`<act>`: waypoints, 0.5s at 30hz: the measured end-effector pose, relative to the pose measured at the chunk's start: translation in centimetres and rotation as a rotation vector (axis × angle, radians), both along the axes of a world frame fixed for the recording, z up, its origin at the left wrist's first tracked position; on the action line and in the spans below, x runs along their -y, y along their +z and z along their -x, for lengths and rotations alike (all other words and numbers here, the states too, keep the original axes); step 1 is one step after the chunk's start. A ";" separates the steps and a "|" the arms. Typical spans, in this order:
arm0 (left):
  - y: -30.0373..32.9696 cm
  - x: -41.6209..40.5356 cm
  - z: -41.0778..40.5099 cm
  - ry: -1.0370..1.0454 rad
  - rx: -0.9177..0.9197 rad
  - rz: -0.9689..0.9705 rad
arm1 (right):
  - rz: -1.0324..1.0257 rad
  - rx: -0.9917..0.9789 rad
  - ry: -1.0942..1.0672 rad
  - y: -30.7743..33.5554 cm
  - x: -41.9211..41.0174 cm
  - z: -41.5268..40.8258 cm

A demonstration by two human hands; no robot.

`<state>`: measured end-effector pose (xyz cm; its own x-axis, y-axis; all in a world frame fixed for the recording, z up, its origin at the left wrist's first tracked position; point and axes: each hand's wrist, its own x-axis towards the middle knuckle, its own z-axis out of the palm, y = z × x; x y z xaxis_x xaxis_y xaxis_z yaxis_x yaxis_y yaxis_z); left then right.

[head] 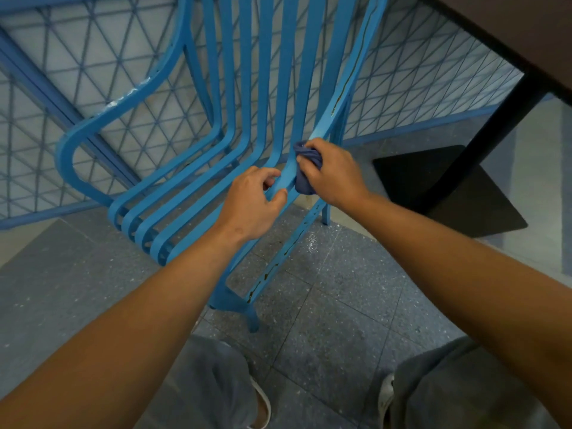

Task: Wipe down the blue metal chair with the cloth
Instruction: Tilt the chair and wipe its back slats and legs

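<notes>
The blue metal chair (198, 181) with long curved slats stands in front of me, its seat running toward the lower left and its back rising to the top. My left hand (253, 199) grips one slat near the bend between seat and back, thumb under it and fingers curled over. My right hand (332, 174) holds a bunched dark blue cloth (301, 178) and presses it against the neighbouring slat on the right. Most of the cloth is hidden under that hand.
A blue wire-mesh fence (93, 66) runs behind the chair. At the right stands a dark table (526, 32) with a black post and a flat black base (448, 187). The floor (340, 305) is grey speckled tile. My legs and shoes show at the bottom.
</notes>
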<state>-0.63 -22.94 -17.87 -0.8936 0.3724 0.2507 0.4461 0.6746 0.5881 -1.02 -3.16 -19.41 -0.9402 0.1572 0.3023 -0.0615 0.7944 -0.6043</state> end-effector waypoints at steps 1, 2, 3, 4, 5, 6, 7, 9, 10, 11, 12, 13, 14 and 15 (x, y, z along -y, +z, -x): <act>0.0 0.0 0.0 0.001 0.001 0.002 | -0.014 -0.011 0.012 -0.1 -0.1 0.0; 0.0 0.0 0.0 0.001 0.001 0.003 | -0.036 -0.019 0.018 0.0 -0.3 0.2; 0.0 0.0 -0.1 0.001 0.000 0.002 | -0.061 -0.021 0.013 0.1 -0.8 0.8; 0.1 0.1 -0.1 0.002 0.001 0.000 | -0.075 -0.026 0.003 0.4 -1.5 1.5; 0.1 0.1 -0.1 0.003 0.002 -0.003 | -0.079 -0.029 -0.024 0.8 -2.2 2.4; 0.1 0.1 -0.2 0.005 0.005 -0.006 | -0.073 -0.034 -0.059 1.3 -2.9 3.3; 0.2 0.1 -0.2 0.004 0.007 -0.008 | -0.058 -0.029 -0.097 1.8 -3.6 4.1; 0.3 0.1 -0.2 0.006 0.013 -0.005 | -0.018 -0.020 -0.152 2.5 -4.5 5.3; 0.3 0.0 -0.2 0.009 0.014 -0.003 | 0.007 -0.020 -0.165 2.5 -4.4 5.5; 0.3 0.1 -0.1 0.011 0.014 -0.005 | 0.036 -0.021 -0.169 2.4 -4.0 5.3; 0.2 0.1 -0.1 0.011 0.015 -0.009 | 0.062 -0.030 -0.164 2.0 -3.6 4.8; 0.1 0.1 -0.2 0.010 0.014 -0.010 | 0.079 -0.037 -0.153 1.5 -3.0 4.0; 0.1 0.0 -0.2 0.010 0.014 -0.008 | 0.091 -0.041 -0.133 0.9 -2.4 3.2; 0.1 0.0 -0.2 0.010 0.012 -0.006 | 0.093 -0.041 -0.106 0.4 -2.0 2.4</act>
